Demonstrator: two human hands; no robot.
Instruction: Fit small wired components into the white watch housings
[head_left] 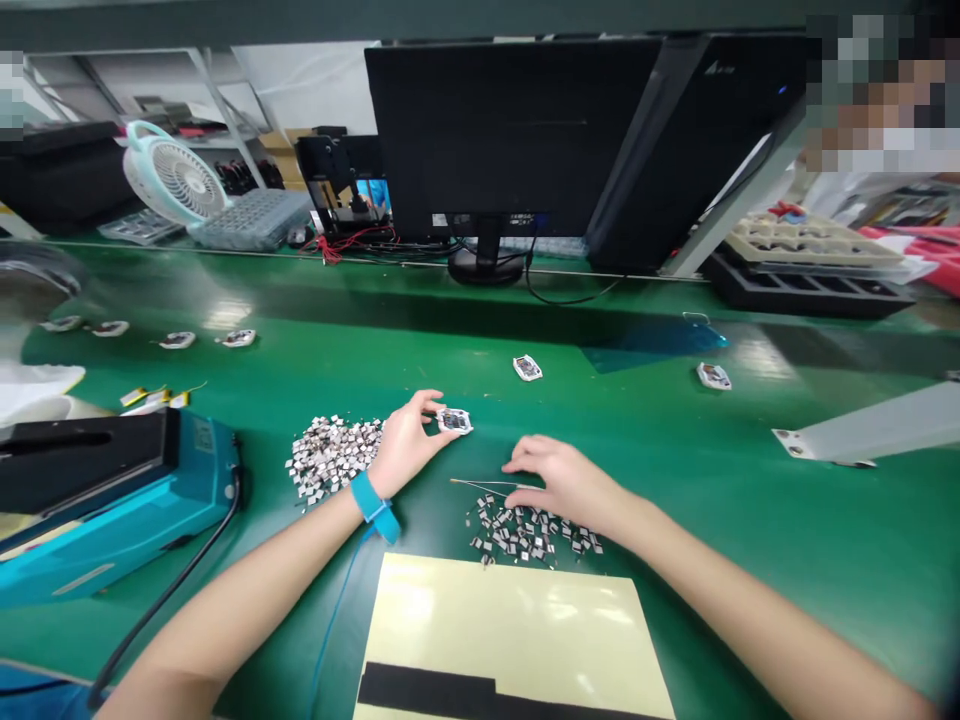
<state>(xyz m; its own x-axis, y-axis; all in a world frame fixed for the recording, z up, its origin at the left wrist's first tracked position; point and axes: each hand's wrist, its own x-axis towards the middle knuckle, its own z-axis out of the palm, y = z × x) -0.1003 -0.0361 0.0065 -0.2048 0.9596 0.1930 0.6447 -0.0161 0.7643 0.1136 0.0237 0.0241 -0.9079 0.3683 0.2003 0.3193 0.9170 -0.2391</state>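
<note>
My left hand (405,445), with a blue wrist strap (371,505), pinches the edge of a small white device housing (455,421) with a circuit board inside. Thin metal tweezers (484,485) extend leftward from between the fingers of my right hand (566,480); their tips are apart and touch nothing I can make out. Small square metallic pieces (517,530) lie scattered below and partly behind my right hand. Beside my left wrist is a larger heap of similar pieces (326,455).
A yellow sheet with a black strip (510,625) lies in front. More white housings (527,368) sit farther back. A blue-and-black machine (180,490) stands left, a monitor (510,140) behind, a grey metal arm (870,425) right. A fan (176,175) and trays (810,245) are at the back.
</note>
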